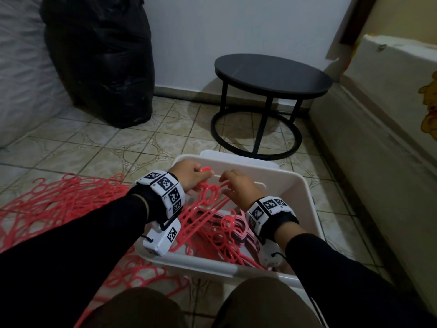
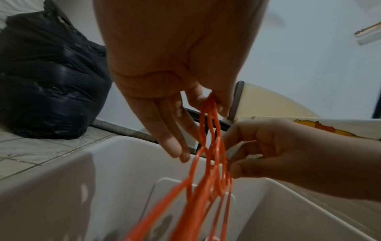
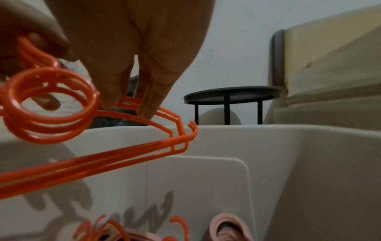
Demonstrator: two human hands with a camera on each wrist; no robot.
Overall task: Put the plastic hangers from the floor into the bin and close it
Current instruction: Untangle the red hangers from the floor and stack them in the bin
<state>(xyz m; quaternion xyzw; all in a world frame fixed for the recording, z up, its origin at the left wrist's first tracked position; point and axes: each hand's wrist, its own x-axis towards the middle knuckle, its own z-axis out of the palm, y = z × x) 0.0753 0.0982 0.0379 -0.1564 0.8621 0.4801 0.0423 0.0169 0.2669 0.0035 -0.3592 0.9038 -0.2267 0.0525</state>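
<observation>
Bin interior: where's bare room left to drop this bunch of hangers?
Free: the far right part of the bin, between its far wall and the right hand. Crowded: the near half, where the hangers in the bin are piled.

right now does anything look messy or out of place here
Yes: a tangled heap of red hangers still sprawls on the floor left of the white bin, while both hands hold a bunch over it.
</observation>
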